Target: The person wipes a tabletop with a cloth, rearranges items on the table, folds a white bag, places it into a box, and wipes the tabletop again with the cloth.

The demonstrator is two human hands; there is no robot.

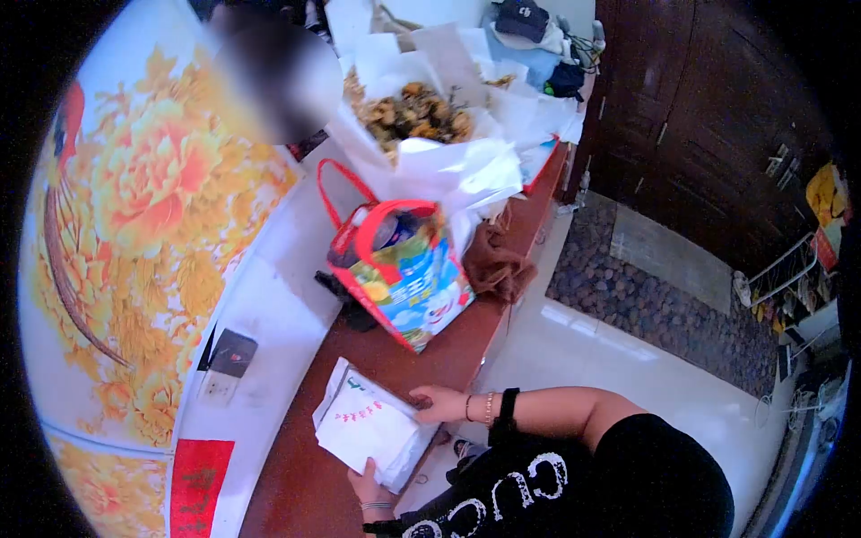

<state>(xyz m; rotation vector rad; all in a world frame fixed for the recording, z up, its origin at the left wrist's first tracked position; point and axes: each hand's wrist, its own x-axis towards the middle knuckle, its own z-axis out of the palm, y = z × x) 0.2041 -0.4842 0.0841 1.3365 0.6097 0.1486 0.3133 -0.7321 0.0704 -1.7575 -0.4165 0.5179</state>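
As left hand (369, 485) and right hand (439, 404) hold papers (366, 429), some fingers are hidden.

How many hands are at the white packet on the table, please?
2. The right hand is at the edge of the white packet, on the side nearer the colorful bag; the left hand is at its lower end in the picture.

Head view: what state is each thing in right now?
White packet: held at its edges
Left hand: closed on the packet's edge, thumb on top
Right hand: closed on another edge
Shopping bag: open-topped, things inside
Flowers: dried-looking, paper around them
Dark door: looks shut
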